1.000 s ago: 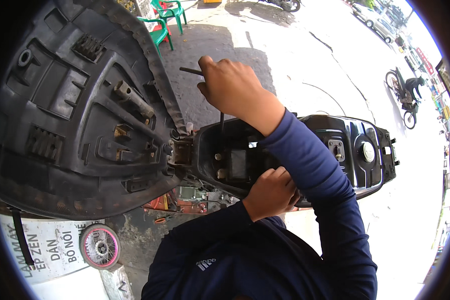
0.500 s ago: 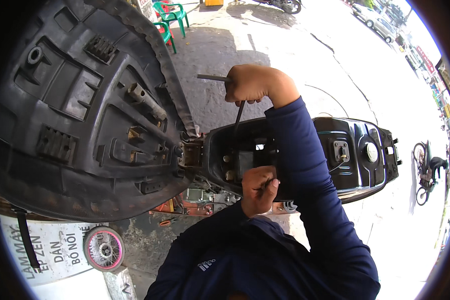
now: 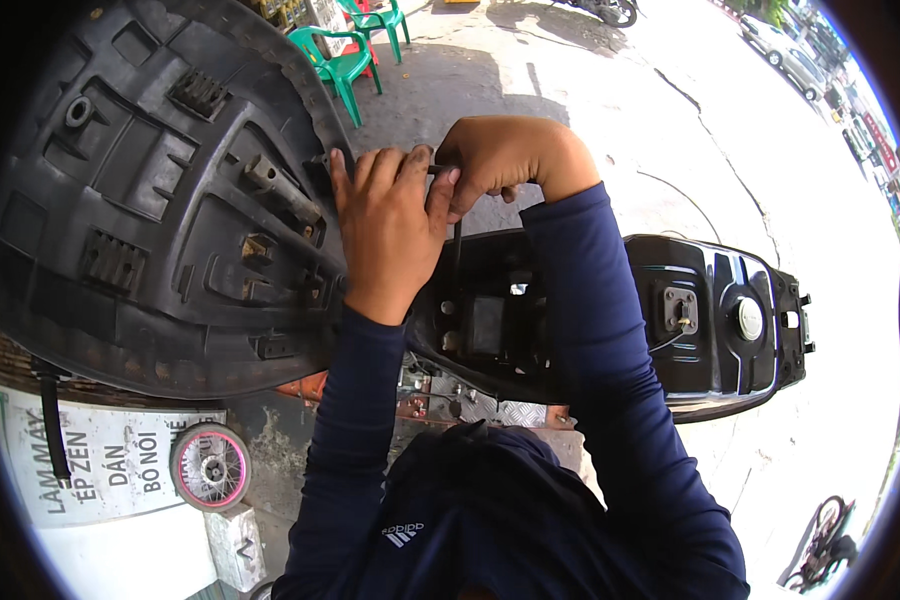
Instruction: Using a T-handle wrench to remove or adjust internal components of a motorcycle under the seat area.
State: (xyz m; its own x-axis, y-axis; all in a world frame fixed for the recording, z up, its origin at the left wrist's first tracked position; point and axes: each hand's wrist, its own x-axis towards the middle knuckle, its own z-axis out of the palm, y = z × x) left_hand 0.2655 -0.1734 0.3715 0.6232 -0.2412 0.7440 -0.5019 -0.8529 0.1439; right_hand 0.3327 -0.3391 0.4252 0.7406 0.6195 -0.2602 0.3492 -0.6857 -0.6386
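Bar (image 3: pixel 457 250) of dark metal is what we've got both hands on, up over the far edge of the motorbike's open bin (image 3: pixel 490 243). Our right hand (image 3: pixel 505 165) is curled snug around it, wrist bent over, and our left hand (image 3: pixel 390 225) has its fingers folded over the cross part, thumb tucked right up by the right hand. The bar's stem drops from there toward the bin, but its lower end gets lost in the dark, so we can't tell what it's touching. Our right sleeve (image 3: pixel 610 300) cuts straight across the bin's right part. Left of the bin the seat (image 3: pixel 110 165) is flipped, so we get its black underside plus a grubby metal tube (image 3: pixel 282 190) on it. Right of the bin is the shiny black tank (image 3: pixel 710 365) with its round silver cap (image 3: pixel 750 321). Way past the bin's far side there are green chairs (image 3: pixel 345 65), and well off its near side, toward the left, a wheel (image 3: pixel 212 467) with a pink rim
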